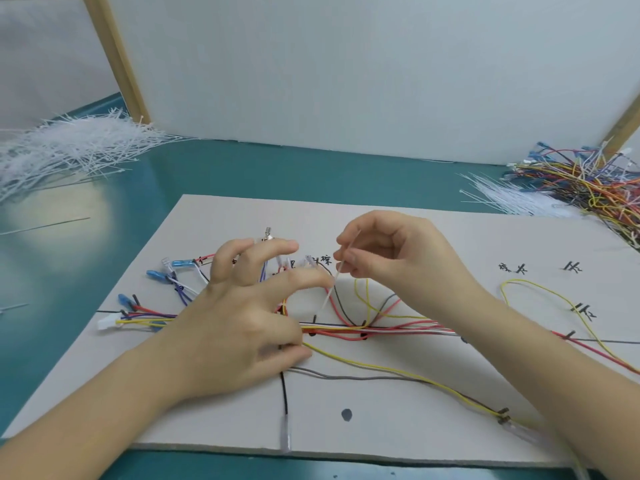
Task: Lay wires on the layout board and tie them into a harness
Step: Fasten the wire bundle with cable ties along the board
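Observation:
A white layout board (433, 237) lies on the green table, with black lines, pegs and handwritten marks on it. A bundle of coloured wires (398, 330) runs along the board's horizontal line, with blue terminals (180, 263) fanned out at the left. My right hand (391, 251) pinches a thin white cable tie (330, 294) that slants down toward the bundle. My left hand (242, 306) rests over the wires with fingers spread; its index fingertip touches the tie and its thumb presses by the yellow wire (381, 365).
A large heap of white cable ties (69, 147) lies at the back left. A pile of loose coloured wires (581, 181) and more ties (512, 195) sits at the back right. A white panel (346, 64) stands behind the board.

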The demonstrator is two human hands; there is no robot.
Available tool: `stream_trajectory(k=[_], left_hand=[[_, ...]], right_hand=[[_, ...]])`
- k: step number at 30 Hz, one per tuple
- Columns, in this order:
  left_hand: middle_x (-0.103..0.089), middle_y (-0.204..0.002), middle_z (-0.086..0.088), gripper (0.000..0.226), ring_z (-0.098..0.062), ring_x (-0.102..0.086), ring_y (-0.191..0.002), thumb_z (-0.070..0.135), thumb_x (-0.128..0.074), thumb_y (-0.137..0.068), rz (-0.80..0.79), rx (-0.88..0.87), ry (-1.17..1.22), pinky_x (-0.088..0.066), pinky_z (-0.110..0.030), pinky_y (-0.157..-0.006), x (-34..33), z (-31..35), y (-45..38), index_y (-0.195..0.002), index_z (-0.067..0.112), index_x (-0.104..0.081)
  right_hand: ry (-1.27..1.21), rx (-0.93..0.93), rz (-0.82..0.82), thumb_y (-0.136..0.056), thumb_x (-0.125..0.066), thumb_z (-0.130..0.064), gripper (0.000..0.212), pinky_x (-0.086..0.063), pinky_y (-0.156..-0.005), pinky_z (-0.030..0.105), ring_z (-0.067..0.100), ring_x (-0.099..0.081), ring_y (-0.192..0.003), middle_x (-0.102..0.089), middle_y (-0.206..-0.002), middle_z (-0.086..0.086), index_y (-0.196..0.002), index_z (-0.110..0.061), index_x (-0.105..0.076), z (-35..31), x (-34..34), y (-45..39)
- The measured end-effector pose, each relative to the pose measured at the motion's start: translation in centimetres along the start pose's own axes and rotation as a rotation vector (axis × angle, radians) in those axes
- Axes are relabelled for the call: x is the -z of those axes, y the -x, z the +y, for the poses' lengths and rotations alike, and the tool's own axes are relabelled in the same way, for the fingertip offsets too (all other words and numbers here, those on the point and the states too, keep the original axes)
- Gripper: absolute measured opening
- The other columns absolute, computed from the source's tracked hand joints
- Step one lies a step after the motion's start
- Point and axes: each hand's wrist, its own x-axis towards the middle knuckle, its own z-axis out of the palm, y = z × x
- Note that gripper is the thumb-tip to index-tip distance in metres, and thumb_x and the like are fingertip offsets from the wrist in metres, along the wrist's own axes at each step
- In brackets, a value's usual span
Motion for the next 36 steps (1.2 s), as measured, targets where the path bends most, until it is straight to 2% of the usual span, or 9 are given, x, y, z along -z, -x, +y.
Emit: stream_trajectory(k=[8, 11, 13, 16, 19, 23, 27, 32, 36], left_hand=[[-0.061, -0.119, 0.008, 0.030, -0.029, -0.037, -0.122, 0.038, -0.052, -0.082, 0.004, 0.020, 0.002, -0.022, -0.042, -0.097, 0.0, 0.3, -0.2, -0.059, 0.026, -0.066], [-0.061, -0.120, 0.008, 0.031, -0.028, -0.037, -0.123, 0.038, -0.051, -0.081, -0.012, 0.021, 0.005, -0.021, -0.042, -0.097, -0.1, 0.5, -0.2, -0.055, 0.024, -0.063], [-0.061, -0.118, 0.009, 0.036, -0.028, -0.037, -0.123, 0.038, -0.050, -0.080, -0.019, 0.007, 0.000, -0.021, -0.043, -0.098, -0.2, 0.6, -0.3, -0.050, 0.022, -0.059], [-0.063, -0.111, 0.013, 0.042, -0.026, -0.039, -0.122, 0.041, -0.051, -0.081, -0.026, -0.029, -0.043, -0.019, -0.045, -0.100, -0.2, 0.8, -0.2, -0.044, 0.021, -0.056], [-0.064, -0.110, 0.012, 0.042, -0.026, -0.040, -0.121, 0.043, -0.052, -0.079, -0.018, -0.021, -0.068, -0.020, -0.046, -0.099, -0.3, 0.9, -0.1, -0.044, 0.021, -0.055], [-0.063, -0.115, 0.008, 0.033, -0.028, -0.039, -0.121, 0.042, -0.052, -0.078, 0.005, 0.064, -0.113, -0.021, -0.046, -0.099, -0.3, 0.8, -0.2, -0.052, 0.023, -0.060], [-0.062, -0.119, 0.009, 0.030, -0.030, -0.038, -0.123, 0.038, -0.052, -0.080, 0.039, 0.056, -0.132, -0.021, -0.047, -0.098, -0.4, 0.7, -0.1, -0.055, 0.026, -0.065], [-0.060, -0.125, 0.009, 0.031, -0.032, -0.037, -0.124, 0.042, -0.051, -0.081, 0.038, 0.071, -0.122, -0.022, -0.049, -0.097, -0.3, 0.6, -0.1, -0.059, 0.031, -0.069], [-0.057, -0.129, 0.009, 0.031, -0.032, -0.034, -0.126, 0.043, -0.050, -0.081, 0.009, 0.102, -0.116, -0.021, -0.050, -0.097, -0.3, 0.6, 0.0, -0.060, 0.032, -0.070]], right_hand=[[0.051, 0.002, 0.058, -0.086, -0.063, -0.002, 0.028, -0.054, -0.084, 0.047, 0.015, -0.070, -0.074, -0.070, -0.078, 0.000, -0.089, -0.029, -0.062, 2.0, -0.3, -0.1], [-0.024, 0.071, 0.083, -0.088, -0.059, -0.004, 0.044, -0.056, -0.078, 0.041, 0.020, -0.069, -0.072, -0.068, -0.079, -0.001, -0.108, -0.040, -0.045, 2.3, -0.8, 0.2], [-0.119, 0.142, 0.178, -0.087, -0.058, -0.003, 0.051, -0.057, -0.067, 0.036, 0.024, -0.067, -0.063, -0.064, -0.078, -0.003, -0.104, -0.047, -0.038, 2.0, -0.7, 0.2], [-0.147, 0.206, 0.224, -0.088, -0.053, 0.002, 0.042, -0.055, -0.062, 0.029, 0.016, -0.063, -0.060, -0.060, -0.077, -0.004, -0.099, -0.038, -0.052, 1.7, 0.1, 0.0], [-0.063, 0.161, 0.122, -0.089, -0.049, 0.011, 0.039, -0.052, -0.071, 0.019, 0.007, -0.062, -0.073, -0.062, -0.078, -0.006, -0.093, -0.023, -0.065, 2.0, 0.2, -0.1], [0.094, 0.185, 0.074, -0.082, -0.065, 0.004, 0.033, -0.051, -0.073, 0.017, 0.003, -0.061, -0.077, -0.065, -0.083, -0.007, -0.090, -0.028, -0.067, 2.2, -0.3, 0.0], [0.461, 0.377, -0.020, -0.083, -0.060, 0.006, 0.031, -0.051, -0.079, 0.021, 0.010, -0.059, -0.082, -0.063, -0.091, 0.001, -0.108, -0.009, -0.068, 2.6, -0.2, 0.2], [0.813, 0.535, 0.051, -0.078, -0.065, -0.006, 0.014, -0.053, -0.062, 0.027, 0.023, -0.065, -0.073, -0.067, -0.084, 0.009, -0.091, -0.003, -0.071, 2.7, -0.2, 0.1], [0.974, 0.548, 0.089, -0.072, -0.069, 0.009, 0.023, -0.055, -0.059, 0.033, 0.029, -0.066, -0.077, -0.066, -0.088, 0.012, -0.092, -0.002, -0.069, 3.1, 0.8, -0.2]])
